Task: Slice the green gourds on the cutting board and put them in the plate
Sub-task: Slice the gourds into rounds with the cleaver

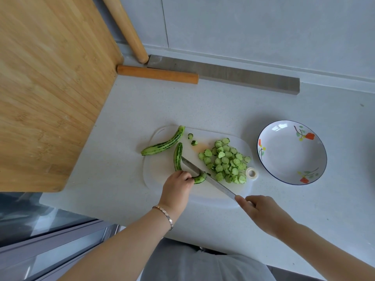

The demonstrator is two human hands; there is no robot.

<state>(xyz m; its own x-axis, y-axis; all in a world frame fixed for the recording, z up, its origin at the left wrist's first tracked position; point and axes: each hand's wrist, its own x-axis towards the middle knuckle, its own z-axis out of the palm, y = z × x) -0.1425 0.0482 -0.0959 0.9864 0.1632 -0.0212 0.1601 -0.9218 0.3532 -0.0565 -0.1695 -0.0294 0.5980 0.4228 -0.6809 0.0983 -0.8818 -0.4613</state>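
Leaning over the pale grey speckled countertop point(125, 122), a person works at a white translucent plastic cutting board point(203, 195) lying near the centre. A big bamboo board point(44, 88) fills the view at ten o'clock, with a long steel cleaver with a wooden handle point(233, 76) lying flat against the wall at twelve and a wooden rolling pin point(125, 27) propped above it. At three o'clock from the cutting board, just beside it, sits the round white plate with painted orange flowers and a dark rim point(292, 153), with no slices in it. A whole striped green gourd point(164, 144) lies at the cutting board's eleven o'clock edge, its lower end hanging off onto the counter. A heap of cut green gourd slices point(225, 161) covers the board's right half, and two small end pieces point(192, 139) lie apart at twelve. The left hand point(177, 185) presses its curled fingers onto a curved, partly cut gourd point(178, 157) — pinning it near the cut end. The right hand point(261, 211) is closed round the handle of a slim steel knife point(211, 182), forefinger stretched along the spine — the blade crosses the gourd just beside the left fingertips. A small white tape roll point(251, 173) rests at the board's right edge.
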